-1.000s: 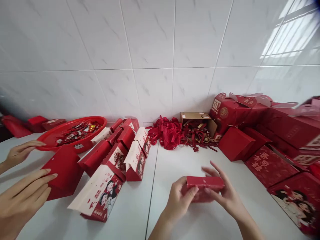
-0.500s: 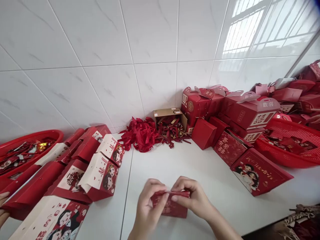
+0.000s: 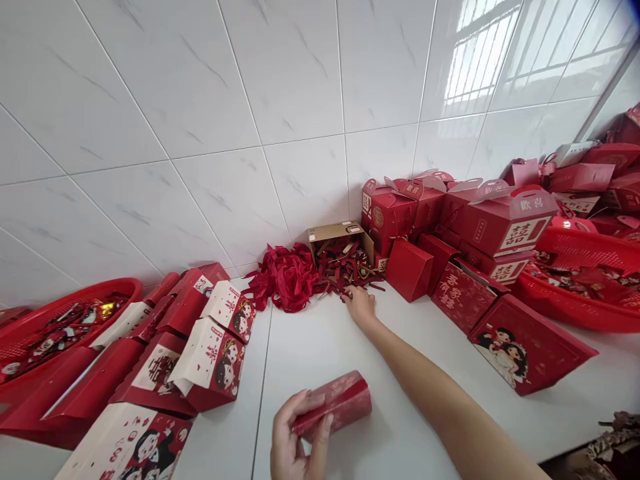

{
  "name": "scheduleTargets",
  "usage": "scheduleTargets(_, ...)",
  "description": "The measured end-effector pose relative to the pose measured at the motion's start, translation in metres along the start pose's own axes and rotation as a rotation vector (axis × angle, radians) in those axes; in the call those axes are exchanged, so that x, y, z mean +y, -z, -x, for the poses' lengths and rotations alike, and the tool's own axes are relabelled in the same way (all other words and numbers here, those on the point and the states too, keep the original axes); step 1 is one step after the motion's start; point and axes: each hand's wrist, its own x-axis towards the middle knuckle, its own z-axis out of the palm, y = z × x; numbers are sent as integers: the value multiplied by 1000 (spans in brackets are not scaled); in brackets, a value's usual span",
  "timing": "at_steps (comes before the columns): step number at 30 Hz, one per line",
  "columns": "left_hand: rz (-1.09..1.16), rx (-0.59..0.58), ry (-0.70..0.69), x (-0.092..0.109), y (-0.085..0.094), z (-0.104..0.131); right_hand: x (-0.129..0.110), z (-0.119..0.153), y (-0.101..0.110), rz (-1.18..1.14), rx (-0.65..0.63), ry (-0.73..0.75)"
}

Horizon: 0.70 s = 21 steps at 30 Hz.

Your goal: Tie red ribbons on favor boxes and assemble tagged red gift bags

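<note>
My left hand point(image 3: 300, 437) is closed around one end of a small red gift box point(image 3: 345, 403), which it holds tilted on its side over the front of the table. At the back, my right hand point(image 3: 361, 307) reaches to the edge of a heap of dark red ribbons point(image 3: 345, 262). Its fingertips pinch a dark red ribbon end there. The ribbons spill from a cardboard box point(image 3: 337, 231) lying open towards me. Beside it on the left lies a pile of brighter red ribbon point(image 3: 290, 277).
Red gift boxes point(image 3: 215, 357) stand in rows at left, beside a red plastic basket point(image 3: 125, 288) of small packets. More boxes point(image 3: 530, 343) and stacked handled boxes point(image 3: 493, 220) stand at right, near another red basket point(image 3: 555, 313). A tiled wall point(image 3: 300, 80) closes off the back.
My right hand has let go of the small box and moved away to the ribbons at the back. The left hand keeps the box, now tipped onto its side. The view has shifted slightly.
</note>
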Motion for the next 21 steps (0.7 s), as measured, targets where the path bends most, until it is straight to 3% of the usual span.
scheduleTargets(3, -39, -89, 22, 4, -3, -7, 4, 8, 13, -75, -13, 65)
scheduleTargets(6, 25, -137, -55, 12, -5, -16, 5, 32, 44, -183, -33, 198)
scheduleTargets(11, 114, -96, -320, 47, 5, -22, -11, 118, 104, -365, -166, 497)
scheduleTargets(13, 58, -116, -450, 71, 12, -21, -21, 157, 123, -441, -266, 716)
scheduleTargets(15, -31, -219, -540, 94, 17, -19, -30, 188, 136, -491, -318, 906)
scheduleTargets(17, -84, -435, -533, 110, 19, -17, -36, 208, 142, -474, -315, 1018)
scheduleTargets(19, -83, -659, -482, 117, 21, -13, -38, 219, 143, -394, -301, 1079)
scheduleTargets(21, -29, -762, -413, 113, 24, -6, -38, 227, 141, -282, -287, 1124)
